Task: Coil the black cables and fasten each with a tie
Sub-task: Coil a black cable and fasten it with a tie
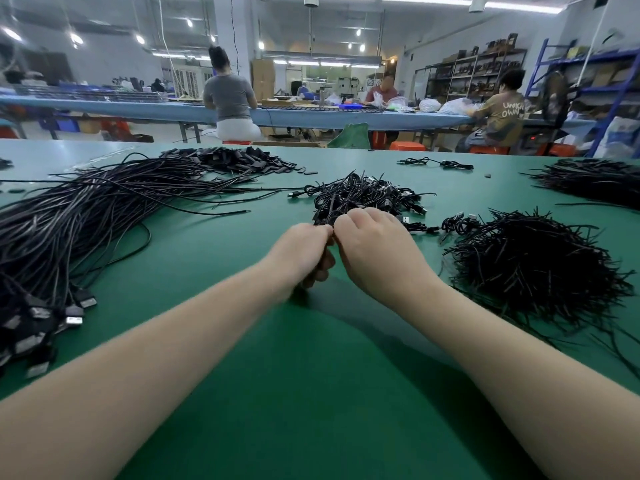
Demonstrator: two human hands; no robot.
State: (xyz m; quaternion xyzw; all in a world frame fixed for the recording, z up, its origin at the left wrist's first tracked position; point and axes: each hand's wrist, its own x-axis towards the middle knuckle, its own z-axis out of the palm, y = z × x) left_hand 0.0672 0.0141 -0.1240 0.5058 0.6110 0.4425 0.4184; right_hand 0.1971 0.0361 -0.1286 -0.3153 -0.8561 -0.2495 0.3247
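My left hand (303, 252) and my right hand (375, 249) meet at mid-table, fingers curled together around a coiled black cable, which the hands mostly hide. Just beyond them lies a heap of coiled, tied black cables (363, 195). A large bundle of long loose black cables (79, 220) with USB plugs at the near end sprawls at the left. A bristly pile of short black ties (533, 268) sits right of my right hand.
The green table (311, 375) runs under everything. Another black pile (595, 181) lies at the far right, a stack of small black parts (242, 161) at the back left, one cable (436, 163) alone behind. Seated people work at a far bench.
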